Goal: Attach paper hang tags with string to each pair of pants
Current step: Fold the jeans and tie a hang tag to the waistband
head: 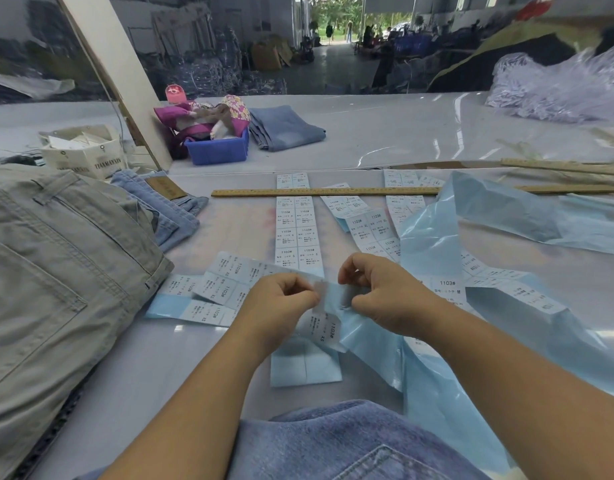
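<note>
My left hand and my right hand meet over the table centre, both pinching a strip of size stickers on pale blue backing; a label marked 1103# XS hangs below my fingers. More sticker strips lie flat on the table ahead and to both sides. Grey pants are piled at the left, with light blue jeans behind them. Another pair of blue jeans lies at the near edge under my forearms. A carton of paper hang tags stands at the far left.
A long wooden ruler lies across the strips. Loose blue backing film spreads to the right. A blue bin with a floral bag, folded jeans and a leaning white board sit farther back.
</note>
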A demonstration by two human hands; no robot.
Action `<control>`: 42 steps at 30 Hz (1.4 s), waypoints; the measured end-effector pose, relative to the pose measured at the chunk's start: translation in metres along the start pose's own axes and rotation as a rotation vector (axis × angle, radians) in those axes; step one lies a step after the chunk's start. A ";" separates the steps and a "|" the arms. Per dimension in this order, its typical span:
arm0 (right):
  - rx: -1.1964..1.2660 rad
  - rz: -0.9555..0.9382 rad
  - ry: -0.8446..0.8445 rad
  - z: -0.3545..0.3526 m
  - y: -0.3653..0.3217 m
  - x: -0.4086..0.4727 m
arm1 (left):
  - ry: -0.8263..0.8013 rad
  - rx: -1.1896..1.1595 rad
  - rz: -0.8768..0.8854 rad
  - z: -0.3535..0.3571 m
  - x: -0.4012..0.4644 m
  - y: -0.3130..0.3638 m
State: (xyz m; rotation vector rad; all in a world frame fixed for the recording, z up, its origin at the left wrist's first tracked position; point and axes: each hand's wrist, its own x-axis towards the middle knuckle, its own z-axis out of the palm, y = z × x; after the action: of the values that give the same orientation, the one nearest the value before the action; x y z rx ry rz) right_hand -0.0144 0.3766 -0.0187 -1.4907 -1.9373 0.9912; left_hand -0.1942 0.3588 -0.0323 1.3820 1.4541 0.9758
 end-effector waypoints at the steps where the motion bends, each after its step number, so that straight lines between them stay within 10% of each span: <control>1: -0.034 -0.004 0.010 0.000 0.001 0.000 | 0.013 -0.017 -0.004 -0.001 0.000 0.000; 18: -0.723 0.013 -0.001 0.021 0.014 0.003 | 0.258 -0.377 0.023 -0.008 0.005 0.009; 27: -0.614 -0.483 0.375 -0.025 -0.039 -0.015 | 0.355 -0.352 0.031 -0.007 -0.008 0.054; 42: -0.340 -0.414 0.785 -0.143 -0.029 -0.243 | -0.398 -0.349 0.005 0.131 -0.157 0.218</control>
State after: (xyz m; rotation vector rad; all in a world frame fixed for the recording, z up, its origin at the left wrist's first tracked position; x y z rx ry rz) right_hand 0.1433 0.1741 0.1026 -1.2800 -1.7299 -0.1213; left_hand -0.0040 0.2145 0.1473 1.2338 0.9358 0.8495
